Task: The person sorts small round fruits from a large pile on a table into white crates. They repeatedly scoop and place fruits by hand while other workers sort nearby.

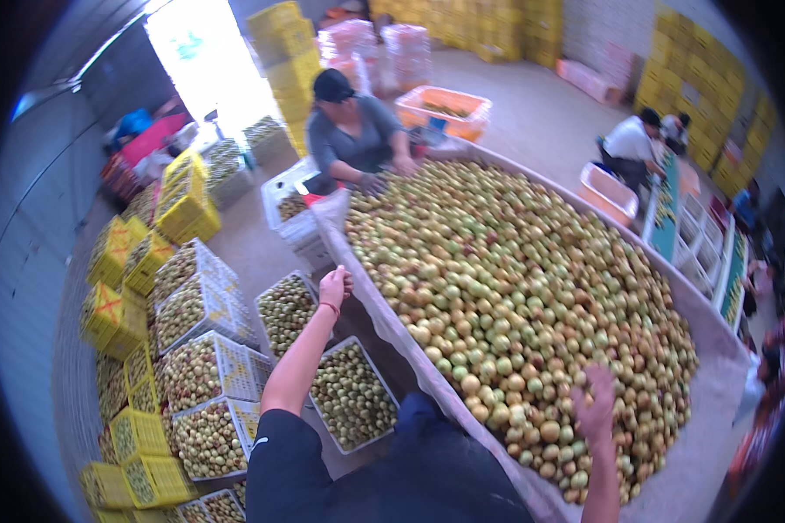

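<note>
Before me spreads a large heap of round green and reddish-brown fruits [497, 281], jujubes by their look, in a wide bin lined with pale cloth [392, 340]. My right hand [594, 402] is over the near right part of the heap, blurred, fingers apart, with no fruit visible in it. Outside the bin's left edge, my left hand [335, 286] is held out with its fingers curled; whether anything is inside them is hidden. Below that arm stand two white crates of fruit, one nearer [354, 395] and one farther [286, 312].
A co-worker [353, 131] reaches into the heap's far left corner, beside a white container [291, 202]. White crates [235, 366] and yellow crates [186, 202] of fruit line the left. Beyond the bin are orange tubs [443, 104], seated workers [631, 147] and a green conveyor [666, 202].
</note>
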### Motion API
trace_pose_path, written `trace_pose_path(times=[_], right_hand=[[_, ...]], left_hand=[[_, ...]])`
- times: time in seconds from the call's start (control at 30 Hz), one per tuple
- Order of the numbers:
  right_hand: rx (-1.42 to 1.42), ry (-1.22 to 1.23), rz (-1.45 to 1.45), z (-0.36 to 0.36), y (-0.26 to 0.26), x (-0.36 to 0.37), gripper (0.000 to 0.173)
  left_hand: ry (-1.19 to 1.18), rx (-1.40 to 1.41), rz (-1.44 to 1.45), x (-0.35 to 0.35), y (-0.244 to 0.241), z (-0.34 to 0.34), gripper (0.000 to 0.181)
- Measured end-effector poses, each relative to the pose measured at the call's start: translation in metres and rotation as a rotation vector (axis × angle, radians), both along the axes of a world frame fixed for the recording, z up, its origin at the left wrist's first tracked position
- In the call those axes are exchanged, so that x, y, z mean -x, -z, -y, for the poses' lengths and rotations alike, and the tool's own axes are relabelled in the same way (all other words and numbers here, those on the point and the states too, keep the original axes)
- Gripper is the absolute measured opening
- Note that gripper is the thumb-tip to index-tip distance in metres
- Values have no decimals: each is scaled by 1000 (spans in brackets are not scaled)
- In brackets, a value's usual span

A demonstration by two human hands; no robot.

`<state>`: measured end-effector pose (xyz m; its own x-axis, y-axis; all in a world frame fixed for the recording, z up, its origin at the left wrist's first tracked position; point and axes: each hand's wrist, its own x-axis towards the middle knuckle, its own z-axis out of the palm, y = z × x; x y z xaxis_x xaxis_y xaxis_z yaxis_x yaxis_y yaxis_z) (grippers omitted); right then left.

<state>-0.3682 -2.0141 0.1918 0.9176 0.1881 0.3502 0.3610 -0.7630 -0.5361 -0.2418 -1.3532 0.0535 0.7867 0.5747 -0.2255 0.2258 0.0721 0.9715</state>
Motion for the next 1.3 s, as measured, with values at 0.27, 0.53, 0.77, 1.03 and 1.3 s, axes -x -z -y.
trace_pose_path(times=[0.27,0.53,0.77,1.03,1.3], right_hand=[[389,734,138,199,33,-70,65],[342,786,-20,208,75,-153,74],[502,670,-221,136,89,-210,74],[524,608,-97,101,111,-233,78],[241,765,-76,54,128,-246,78]], left_hand=[[377,-815,38,15,5,162,33],[555,-1008,-191,2,-6,190,39],[463,-992,-213,1,2,182,35],[412,-992,-201,0,4,186,31],[433,-1054,-211,-5,11,190,30]])
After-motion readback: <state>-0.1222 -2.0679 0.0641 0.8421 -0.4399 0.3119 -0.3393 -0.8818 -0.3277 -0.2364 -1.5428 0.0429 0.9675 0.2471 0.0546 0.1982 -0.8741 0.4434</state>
